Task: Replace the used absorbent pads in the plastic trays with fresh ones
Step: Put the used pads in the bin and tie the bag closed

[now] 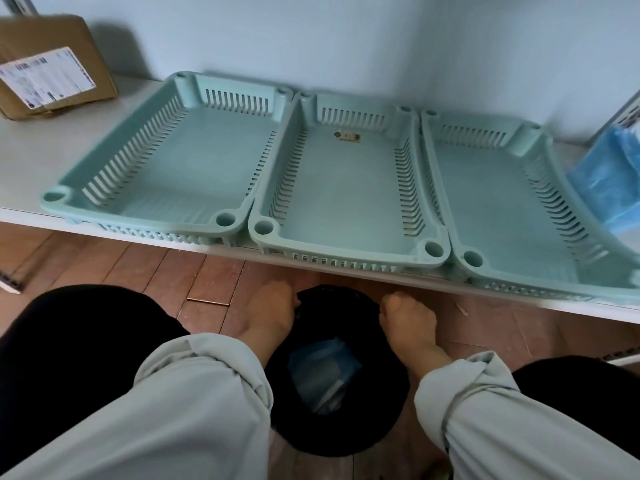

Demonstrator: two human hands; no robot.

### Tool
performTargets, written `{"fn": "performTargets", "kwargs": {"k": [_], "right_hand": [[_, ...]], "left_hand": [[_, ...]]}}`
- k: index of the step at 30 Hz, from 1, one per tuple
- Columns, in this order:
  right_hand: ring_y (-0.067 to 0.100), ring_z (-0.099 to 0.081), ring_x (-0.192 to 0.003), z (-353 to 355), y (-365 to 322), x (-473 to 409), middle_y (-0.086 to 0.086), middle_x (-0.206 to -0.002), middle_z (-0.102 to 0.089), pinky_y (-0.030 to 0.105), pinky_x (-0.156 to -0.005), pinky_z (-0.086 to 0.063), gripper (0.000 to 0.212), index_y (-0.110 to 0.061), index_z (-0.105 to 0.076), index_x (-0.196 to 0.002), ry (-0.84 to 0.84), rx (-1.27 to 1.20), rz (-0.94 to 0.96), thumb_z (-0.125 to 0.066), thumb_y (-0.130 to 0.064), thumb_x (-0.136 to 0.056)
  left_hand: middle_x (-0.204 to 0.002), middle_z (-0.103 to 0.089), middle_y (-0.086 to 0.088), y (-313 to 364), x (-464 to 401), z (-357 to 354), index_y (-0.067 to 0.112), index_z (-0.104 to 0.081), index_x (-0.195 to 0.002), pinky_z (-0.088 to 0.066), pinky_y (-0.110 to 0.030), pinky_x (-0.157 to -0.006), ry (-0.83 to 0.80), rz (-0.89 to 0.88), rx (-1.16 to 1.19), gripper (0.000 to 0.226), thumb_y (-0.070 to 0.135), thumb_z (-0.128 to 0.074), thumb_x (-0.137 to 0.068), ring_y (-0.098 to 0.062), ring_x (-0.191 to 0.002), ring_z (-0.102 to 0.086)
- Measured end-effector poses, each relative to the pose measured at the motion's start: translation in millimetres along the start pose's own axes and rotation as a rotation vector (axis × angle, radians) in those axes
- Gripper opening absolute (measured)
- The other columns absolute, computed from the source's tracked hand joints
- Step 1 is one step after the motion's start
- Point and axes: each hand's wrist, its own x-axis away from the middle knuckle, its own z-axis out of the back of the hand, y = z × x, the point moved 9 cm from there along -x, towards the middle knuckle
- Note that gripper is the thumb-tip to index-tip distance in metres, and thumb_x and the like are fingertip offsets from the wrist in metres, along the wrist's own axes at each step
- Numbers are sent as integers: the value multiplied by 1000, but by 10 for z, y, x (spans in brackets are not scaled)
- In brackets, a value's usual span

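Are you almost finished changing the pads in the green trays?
About halfway. Done: the left tray, middle tray and right tray hold no pads, and blue used pads lie in the black bin. In hand: the left hand and right hand grip the bin's rim. Left: laying fresh pads, probably from the blue stack beside the right tray.

Both forearms in rolled pale sleeves reach downward, the left hand (273,315) and right hand (408,318) set apart, knuckles up, fingers curled under.
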Motion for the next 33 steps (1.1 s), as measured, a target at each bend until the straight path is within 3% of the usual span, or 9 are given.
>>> {"fn": "performTargets", "kwargs": {"k": [4,10,14,19,23,25,29,31,33], "right_hand": [[24,-55,-106,-117,-71,-1,4,-108,-55,30,-76,-45,14,-15,-63,-99,-54,-121,66,-55,-19,-88],[25,-60,-102,-171,1,18,5,-109,-63,28,-78,-46,12,-17,-65,-96,-165,-158,20,-55,-21,-90],[26,-62,-101,-218,-38,61,5,-107,-66,30,-79,-47,7,-21,-63,-92,-241,-159,26,-59,-24,-88],[24,-62,-99,-249,-67,107,3,-103,-67,28,-78,-47,11,-24,-54,-78,-306,-206,40,-59,-22,-87],[21,-61,-96,-235,-64,113,-3,-90,-62,24,-74,-42,24,-27,-47,-67,-289,-261,46,-59,-20,-87],[21,-61,-95,-252,-63,116,-9,-81,-56,23,-73,-40,30,-29,-43,-64,-301,-314,41,-59,-21,-88],[22,-61,-97,-275,-68,88,-7,-90,-57,22,-73,-38,20,-25,-50,-72,-322,-425,11,-60,-25,-89],[19,-61,-102,-290,-87,76,-10,-92,-55,20,-74,-38,15,-20,-54,-76,-322,-480,4,-62,-23,-88],[17,-60,-100,-338,-127,84,-13,-88,-55,19,-74,-38,21,-24,-53,-70,-353,-494,13,-64,-24,-87]], "left_hand": [[-107,-63,-16,21,-39,-4,4,-60,-95,-49,-41,-85,-16,39,118,22,24,-52,-92,-32,-100,-59],[-103,-62,-16,220,90,-69,12,-49,-89,-45,-35,-84,-139,-57,230,9,18,-47,-96,-33,-97,-59],[-99,-63,-12,241,166,69,14,-43,-88,-39,-30,-78,-71,-81,270,10,18,-44,-97,-29,-94,-58],[-104,-61,-7,216,240,253,13,-54,-103,-18,-19,-66,65,-38,193,19,24,-39,-100,-23,-100,-56],[-105,-62,-9,197,206,179,18,-44,-92,-21,-19,-65,-33,8,248,8,21,-43,-99,-21,-95,-54],[-103,-63,-10,152,194,78,14,-46,-89,-30,-21,-74,-121,59,304,8,17,-47,-97,-21,-94,-55],[-102,-66,-11,96,160,-33,17,-54,-81,-46,-30,-89,-223,95,333,11,13,-55,-91,-27,-101,-62],[-106,-65,-10,123,183,-68,14,-58,-96,-48,-32,-89,-260,55,239,9,14,-60,-88,-27,-101,-61],[-111,-62,-10,138,205,-120,13,-52,-115,-48,-36,-91,-287,26,144,31,17,-63,-87,-28,-104,-60]]}}
